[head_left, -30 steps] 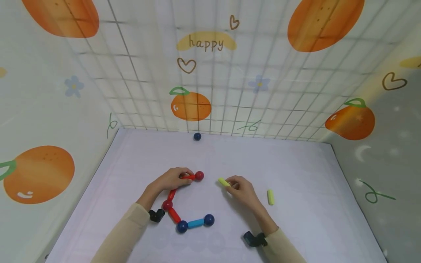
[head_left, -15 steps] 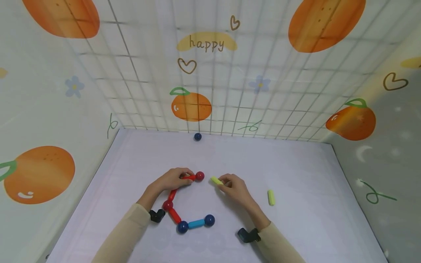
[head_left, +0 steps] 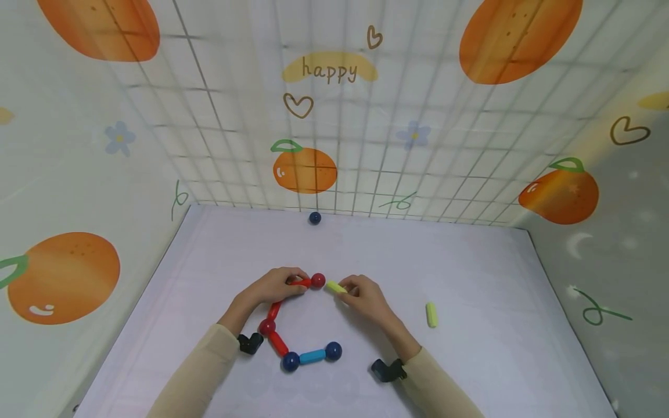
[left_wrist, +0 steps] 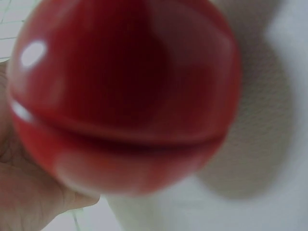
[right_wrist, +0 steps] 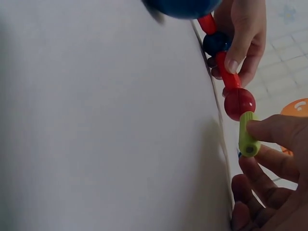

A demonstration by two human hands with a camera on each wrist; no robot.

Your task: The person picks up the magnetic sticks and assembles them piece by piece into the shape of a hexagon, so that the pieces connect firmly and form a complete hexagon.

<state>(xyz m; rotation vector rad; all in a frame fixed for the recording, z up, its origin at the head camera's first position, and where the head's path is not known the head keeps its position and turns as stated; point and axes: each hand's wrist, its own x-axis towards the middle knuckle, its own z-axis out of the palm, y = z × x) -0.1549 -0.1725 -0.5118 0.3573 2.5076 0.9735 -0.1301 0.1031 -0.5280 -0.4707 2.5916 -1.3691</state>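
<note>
My left hand (head_left: 277,285) grips a red magnetic rod (right_wrist: 227,72) with a red ball (head_left: 317,281) at its end. A dark blue ball (right_wrist: 216,44) shows at the rod's other end in the right wrist view. From there the chain bends down through another red ball (head_left: 267,327) and a red rod (head_left: 279,343) to a light blue rod (head_left: 312,356) between two dark blue balls. Close up, a red ball (left_wrist: 125,91) fills most of the left wrist view. My right hand (head_left: 366,299) pinches a yellow-green rod (head_left: 335,287) between thumb and fingers, its tip right at the red end ball.
Another yellow-green rod (head_left: 431,314) lies on the white table to the right. A loose dark blue ball (head_left: 315,218) sits at the table's back edge, against the patterned curtain (head_left: 360,128). Both wrists carry a black camera mount.
My right hand has moved left with the yellow-green rod, bringing its tip up to the red end ball. My left hand and the chain stay in place.
</note>
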